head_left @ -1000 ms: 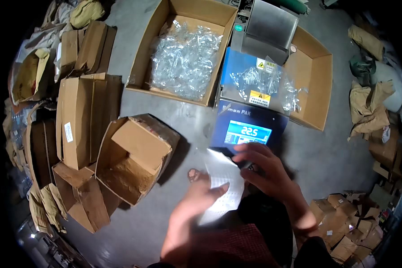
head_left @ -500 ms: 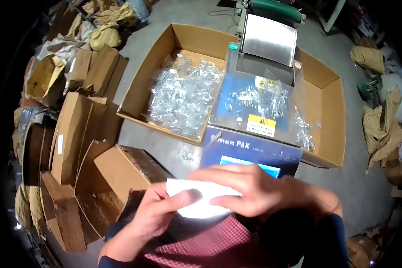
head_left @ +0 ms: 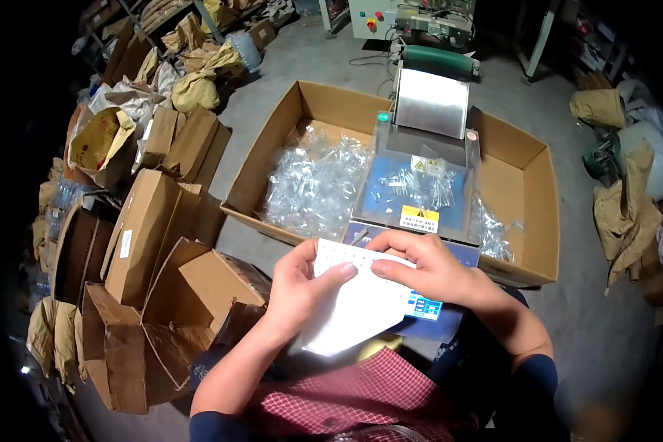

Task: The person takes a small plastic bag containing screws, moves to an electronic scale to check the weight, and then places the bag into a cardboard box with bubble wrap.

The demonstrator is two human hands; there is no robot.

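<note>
A white sheet of paper (head_left: 353, 302) with rows of small marks near its top edge is held in front of me. My left hand (head_left: 306, 283) is closed on its left side, the thumb lying on its face. At the upper right, my right hand (head_left: 427, 269) grips the same sheet, thumb on the front and fingers behind. Right behind the sheet stands a blue machine (head_left: 449, 324) with a lit screen (head_left: 423, 306), partly covered by the paper and my right hand. On the machine's clear cover (head_left: 420, 180) lie small transparent bags (head_left: 427, 173).
An open cardboard box (head_left: 261, 169) full of clear plastic bags (head_left: 317, 180) sits left of the machine. Another box (head_left: 530, 184), with some bags, is on its right. Behind rises a metal chute (head_left: 431, 99) below a green roller (head_left: 438, 60). Empty cartons (head_left: 191, 287) crowd the left.
The sheet, folded or bent before, is now spread out larger and tilted. My right hand has drawn back from across it to its upper edge. The view has shifted, showing more of the far floor.
</note>
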